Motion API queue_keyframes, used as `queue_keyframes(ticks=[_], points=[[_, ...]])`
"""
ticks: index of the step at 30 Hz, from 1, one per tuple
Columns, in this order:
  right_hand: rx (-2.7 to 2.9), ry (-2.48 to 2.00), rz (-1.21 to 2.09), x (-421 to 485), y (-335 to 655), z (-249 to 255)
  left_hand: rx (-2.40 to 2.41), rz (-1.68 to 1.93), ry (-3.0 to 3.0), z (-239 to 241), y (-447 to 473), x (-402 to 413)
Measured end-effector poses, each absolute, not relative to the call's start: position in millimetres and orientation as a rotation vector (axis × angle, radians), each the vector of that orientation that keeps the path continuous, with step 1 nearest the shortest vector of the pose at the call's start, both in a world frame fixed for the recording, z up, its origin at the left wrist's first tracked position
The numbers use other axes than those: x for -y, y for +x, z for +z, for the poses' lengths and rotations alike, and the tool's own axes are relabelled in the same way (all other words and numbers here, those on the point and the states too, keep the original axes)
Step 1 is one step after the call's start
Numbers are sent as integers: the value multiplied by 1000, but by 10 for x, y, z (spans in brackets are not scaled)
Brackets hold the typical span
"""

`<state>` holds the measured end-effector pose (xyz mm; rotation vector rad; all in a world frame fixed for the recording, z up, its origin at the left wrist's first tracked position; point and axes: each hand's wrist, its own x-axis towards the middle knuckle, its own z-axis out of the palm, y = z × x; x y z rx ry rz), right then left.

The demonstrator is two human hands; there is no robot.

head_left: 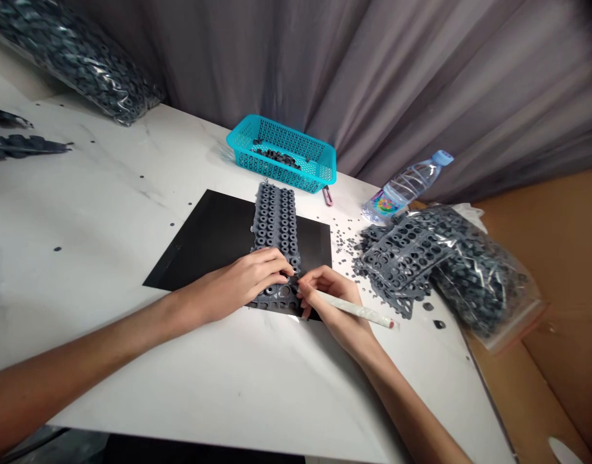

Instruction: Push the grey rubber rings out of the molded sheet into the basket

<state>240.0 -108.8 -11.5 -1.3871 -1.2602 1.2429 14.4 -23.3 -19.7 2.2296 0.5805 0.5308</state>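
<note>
Ring-studded grey sheet mid-frame, flat black mat beneath, left hand palm-down over sheet, grip unclear, right hand pinching slim white stick

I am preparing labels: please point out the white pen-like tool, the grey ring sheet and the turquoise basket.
White pen-like tool (358, 310), head view, the shaft.
Grey ring sheet (277, 222), head view, the central strip.
Turquoise basket (276, 172), head view, the front wall.
</note>
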Motion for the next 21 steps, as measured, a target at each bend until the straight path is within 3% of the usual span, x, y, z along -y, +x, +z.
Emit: queue_keyframes(ticks=[21], points=[[1323, -1435, 1196, 1107, 2387, -98, -533, 502, 2400, -245, 115, 229]])
